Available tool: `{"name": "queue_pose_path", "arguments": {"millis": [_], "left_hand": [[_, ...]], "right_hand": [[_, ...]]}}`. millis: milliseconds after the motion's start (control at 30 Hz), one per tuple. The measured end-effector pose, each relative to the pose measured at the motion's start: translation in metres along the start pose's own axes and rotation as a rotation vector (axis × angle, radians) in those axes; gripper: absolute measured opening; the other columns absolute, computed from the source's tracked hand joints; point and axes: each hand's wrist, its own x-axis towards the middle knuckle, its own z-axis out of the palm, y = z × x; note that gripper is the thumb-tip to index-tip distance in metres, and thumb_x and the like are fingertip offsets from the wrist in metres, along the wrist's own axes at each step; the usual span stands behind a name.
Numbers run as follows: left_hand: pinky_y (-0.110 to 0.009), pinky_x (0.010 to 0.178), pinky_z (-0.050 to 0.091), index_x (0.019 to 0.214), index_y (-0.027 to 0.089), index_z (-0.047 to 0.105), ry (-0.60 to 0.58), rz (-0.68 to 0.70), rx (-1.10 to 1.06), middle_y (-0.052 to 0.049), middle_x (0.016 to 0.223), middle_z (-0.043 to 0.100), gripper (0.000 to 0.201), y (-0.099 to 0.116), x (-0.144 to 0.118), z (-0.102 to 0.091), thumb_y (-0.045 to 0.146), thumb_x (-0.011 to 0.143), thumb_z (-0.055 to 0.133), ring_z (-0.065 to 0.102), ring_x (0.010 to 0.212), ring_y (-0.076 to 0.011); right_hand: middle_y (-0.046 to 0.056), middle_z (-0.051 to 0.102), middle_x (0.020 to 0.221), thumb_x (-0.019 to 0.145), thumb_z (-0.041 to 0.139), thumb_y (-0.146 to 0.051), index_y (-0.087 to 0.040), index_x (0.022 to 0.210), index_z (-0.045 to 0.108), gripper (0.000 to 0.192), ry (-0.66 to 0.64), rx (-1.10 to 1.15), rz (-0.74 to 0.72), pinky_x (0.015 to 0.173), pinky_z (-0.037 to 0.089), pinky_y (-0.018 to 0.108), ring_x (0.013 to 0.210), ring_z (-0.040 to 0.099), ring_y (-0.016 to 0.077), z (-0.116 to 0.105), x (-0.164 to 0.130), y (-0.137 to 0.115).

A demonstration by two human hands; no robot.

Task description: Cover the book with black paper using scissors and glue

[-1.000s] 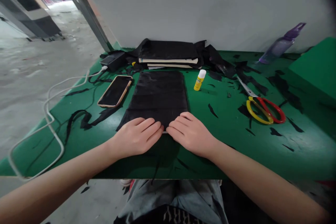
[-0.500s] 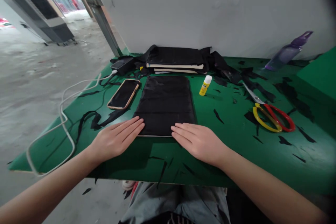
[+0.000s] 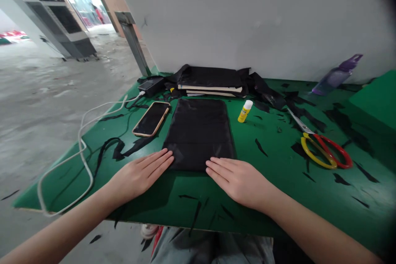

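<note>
A flat rectangular piece covered in black fabric [image 3: 201, 128] lies on the green table in front of me. A crease runs across its lower part. My left hand [image 3: 140, 173] rests on its near left corner, fingers stretched out together. On the near right corner lies my right hand [image 3: 239, 175], its fingers likewise straight and flat. Neither hand grips anything. Left of the piece is a phone [image 3: 151, 119] in a light-edged case. A yellow glue stick [image 3: 245, 111] with a white cap stands to its right. Whatever is inside the black covering is hidden.
Behind lies a stack of black-covered pieces [image 3: 213, 76] against the wall. Scissors [image 3: 324, 150] with red and yellow handles and a purple bottle [image 3: 335, 76] are at right. A white cable [image 3: 83, 144] loops at left. Black scraps litter the green table [image 3: 272, 198].
The view has shifted, so the table sits lower in the picture. A pale strip along the black piece's near edge no longer shows. Both hands stay flat at its near corners.
</note>
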Motion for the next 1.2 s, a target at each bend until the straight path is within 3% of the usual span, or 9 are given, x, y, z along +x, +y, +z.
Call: {"name": "queue_pose_path", "arguments": {"millis": [233,333,433,600,733,867,1200], "left_hand": [[-0.035,0.113,0.035,0.151,0.017,0.012,-0.165,-0.094,-0.119,-0.008,0.151,0.034,0.066,0.006,-0.012,-0.004,0.009,0.091,0.038,0.032,0.139,-0.02],[-0.038,0.116,0.029,0.151,0.015,0.011,-0.224,-0.162,-0.183,-0.009,0.155,0.024,0.065,0.014,-0.015,-0.006,0.021,0.093,0.041,0.027,0.141,-0.0223],[-0.045,0.118,0.022,0.151,0.017,0.01,-0.232,-0.19,-0.199,-0.009,0.155,0.023,0.067,0.018,-0.015,-0.007,0.031,0.095,0.043,0.021,0.143,-0.0252],[-0.046,0.118,0.019,0.151,0.017,0.008,-0.218,-0.195,-0.223,-0.011,0.154,0.025,0.067,0.019,-0.015,-0.007,0.032,0.096,0.042,0.024,0.143,-0.0243],[-0.048,0.117,0.019,0.151,0.017,0.007,-0.226,-0.218,-0.242,-0.011,0.155,0.022,0.066,0.02,-0.015,-0.007,0.03,0.096,0.041,0.022,0.143,-0.0243],[-0.05,0.117,0.018,0.151,0.018,0.005,-0.259,-0.233,-0.251,-0.01,0.156,0.019,0.065,0.022,-0.016,-0.006,0.031,0.097,0.038,0.019,0.144,-0.0238],[-0.053,0.116,0.021,0.151,0.021,0.002,-0.303,-0.267,-0.334,-0.007,0.157,0.013,0.065,0.019,-0.017,-0.009,0.034,0.097,0.036,0.015,0.144,-0.0245]], "right_hand": [[0.005,0.064,0.123,0.089,0.048,-0.019,-0.013,0.117,0.064,0.033,-0.098,0.177,0.083,0.096,0.05,0.036,0.114,0.058,0.0208,-0.001,0.0,0.004],[0.005,0.065,0.12,0.09,0.049,-0.026,-0.016,0.114,0.066,0.032,-0.11,0.3,0.147,0.097,0.048,0.036,0.112,0.057,0.02,-0.004,0.004,0.006],[0.006,0.066,0.117,0.091,0.049,-0.036,-0.017,0.112,0.066,0.033,-0.17,0.408,0.225,0.096,0.047,0.037,0.11,0.057,0.0201,-0.011,0.013,0.007],[0.007,0.049,0.141,0.094,0.041,-0.049,-0.016,0.138,0.045,0.055,-0.303,0.533,0.315,0.107,0.039,0.039,0.128,0.044,0.0199,-0.015,0.038,0.01],[0.002,0.031,0.153,0.093,0.033,-0.058,-0.022,0.148,0.027,0.065,-0.404,0.661,0.205,0.118,0.016,0.042,0.142,0.024,0.0174,0.005,0.065,0.02],[0.001,0.026,0.154,0.093,0.028,-0.062,-0.024,0.149,0.025,0.068,-0.447,0.671,0.115,0.118,0.007,0.046,0.144,0.016,0.018,0.039,0.094,0.036],[0.0,0.025,0.154,0.094,0.022,-0.06,-0.027,0.148,0.026,0.064,-0.425,0.584,0.085,0.118,0.01,0.043,0.144,0.017,0.0171,0.102,0.141,0.099]]}}
